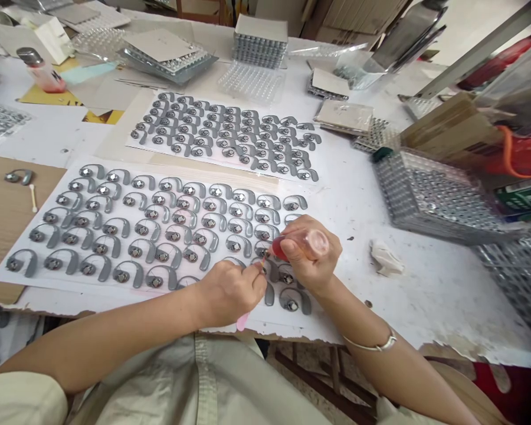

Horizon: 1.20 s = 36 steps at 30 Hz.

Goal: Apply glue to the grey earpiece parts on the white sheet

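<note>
Rows of grey hook-shaped parts, each with a small round metal piece, lie on a white sheet. My right hand is wrapped round a small bottle of red liquid, tilted with its nozzle end down to the left over the parts. My left hand is closed on a thin stick with a pink end; its exact kind is unclear. The stick's orange-looking tip is close to the bottle's nozzle, above one part. Both hands hide several parts beneath them.
A second sheet of hook-shaped parts lies behind. A cotton swab rests on brown cardboard at left. Another bottle stands back left. Stacked plastic trays and crumpled tissue are at right.
</note>
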{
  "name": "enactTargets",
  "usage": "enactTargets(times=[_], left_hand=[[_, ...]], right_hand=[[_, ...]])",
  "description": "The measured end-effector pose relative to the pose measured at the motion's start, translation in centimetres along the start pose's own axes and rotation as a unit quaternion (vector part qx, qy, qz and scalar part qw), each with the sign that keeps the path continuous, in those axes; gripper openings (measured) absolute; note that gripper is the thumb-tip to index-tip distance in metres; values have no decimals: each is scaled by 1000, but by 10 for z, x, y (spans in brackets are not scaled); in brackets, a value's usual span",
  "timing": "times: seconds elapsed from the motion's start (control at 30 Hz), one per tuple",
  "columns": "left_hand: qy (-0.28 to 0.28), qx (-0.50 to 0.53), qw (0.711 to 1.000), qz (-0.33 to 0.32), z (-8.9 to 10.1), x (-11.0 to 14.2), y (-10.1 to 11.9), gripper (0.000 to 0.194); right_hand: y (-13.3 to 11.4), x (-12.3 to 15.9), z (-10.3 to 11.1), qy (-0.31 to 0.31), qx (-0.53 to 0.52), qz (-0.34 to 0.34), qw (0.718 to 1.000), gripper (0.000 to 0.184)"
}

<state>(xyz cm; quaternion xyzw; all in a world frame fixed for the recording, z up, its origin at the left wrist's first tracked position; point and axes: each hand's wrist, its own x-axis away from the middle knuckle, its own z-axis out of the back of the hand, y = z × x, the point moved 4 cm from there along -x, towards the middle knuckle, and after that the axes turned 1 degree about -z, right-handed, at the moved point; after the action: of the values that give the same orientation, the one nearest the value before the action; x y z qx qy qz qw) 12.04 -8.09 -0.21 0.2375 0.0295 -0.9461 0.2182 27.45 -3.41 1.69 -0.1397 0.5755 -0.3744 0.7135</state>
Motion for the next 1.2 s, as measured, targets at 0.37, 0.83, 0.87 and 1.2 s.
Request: enactTargets(times=[0.37, 0.83, 0.87, 1.2], left_hand=[[42, 1, 999, 21, 5, -4, -2, 17], [32, 6, 999, 30, 4, -3, -3, 16], [28, 5, 999, 28, 4, -2, -3, 16], [10, 0, 999, 33, -2, 0, -4, 11]], right_hand=[[0, 0, 1, 14, 27, 18, 999, 16], [-2, -2, 2, 19, 25, 31, 999, 13], [-2, -2, 2, 19, 24, 34, 999, 12], [-5, -3, 3, 12, 42, 51, 998, 12]])
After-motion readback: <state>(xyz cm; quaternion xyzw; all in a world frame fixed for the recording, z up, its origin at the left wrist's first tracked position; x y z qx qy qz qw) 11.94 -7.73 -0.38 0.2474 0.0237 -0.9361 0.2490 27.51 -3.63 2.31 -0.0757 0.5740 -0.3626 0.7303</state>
